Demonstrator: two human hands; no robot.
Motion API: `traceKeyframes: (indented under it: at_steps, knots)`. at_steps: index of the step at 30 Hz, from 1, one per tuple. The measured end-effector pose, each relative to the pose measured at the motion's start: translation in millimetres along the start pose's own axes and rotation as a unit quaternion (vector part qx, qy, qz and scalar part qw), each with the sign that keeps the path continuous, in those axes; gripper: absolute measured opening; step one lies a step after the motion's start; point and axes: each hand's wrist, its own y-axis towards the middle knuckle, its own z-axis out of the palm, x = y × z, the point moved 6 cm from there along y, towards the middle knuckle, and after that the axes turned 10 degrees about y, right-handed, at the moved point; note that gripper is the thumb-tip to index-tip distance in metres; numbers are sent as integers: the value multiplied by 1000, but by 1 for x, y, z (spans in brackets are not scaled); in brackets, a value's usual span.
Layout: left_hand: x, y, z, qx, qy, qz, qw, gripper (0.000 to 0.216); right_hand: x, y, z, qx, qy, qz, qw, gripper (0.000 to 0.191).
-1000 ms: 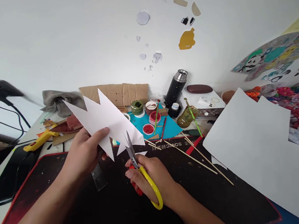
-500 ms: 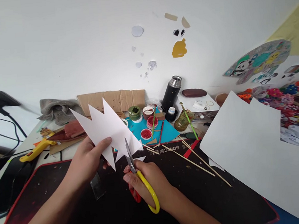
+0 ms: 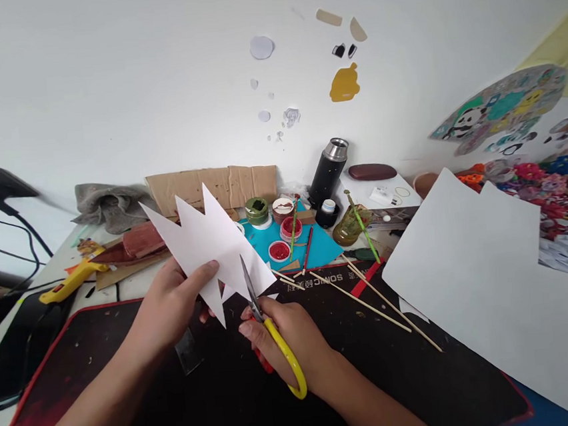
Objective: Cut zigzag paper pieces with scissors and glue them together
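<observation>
My left hand (image 3: 176, 300) pinches a white piece of paper (image 3: 221, 246) cut into jagged points, its thumb lying on the front face. In my right hand (image 3: 286, 337) is a pair of scissors (image 3: 285, 353) with one yellow and one red handle. One blade lies over the front of the paper near its lower right edge; the other blade is mostly hidden behind the sheet. Below the paper spreads a black mat (image 3: 223, 413) with a red border. A small dark flat strip (image 3: 189, 351) rests on it under my left hand.
A large white sheet (image 3: 487, 287) covers the right side. Behind the mat are open paint jars (image 3: 280, 251) on blue card (image 3: 325, 248), a black flask (image 3: 327, 172) and a cloudy jar (image 3: 348, 228). Thin wooden sticks (image 3: 368, 305) lie right of centre. A yellow glue gun (image 3: 72, 279) sits left.
The paper and both hands sit slightly further right in view, as does the background. The scissors remain at the paper's lower right, their handles looking somewhat closer together.
</observation>
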Motion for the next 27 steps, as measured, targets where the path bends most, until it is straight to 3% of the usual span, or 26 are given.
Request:
traceKeyframes:
  at_steps: [27]
  knots:
    - [-5,-7,4,5,3,12,1000,32,4,0,-4,-13,-9,-14,1000,29]
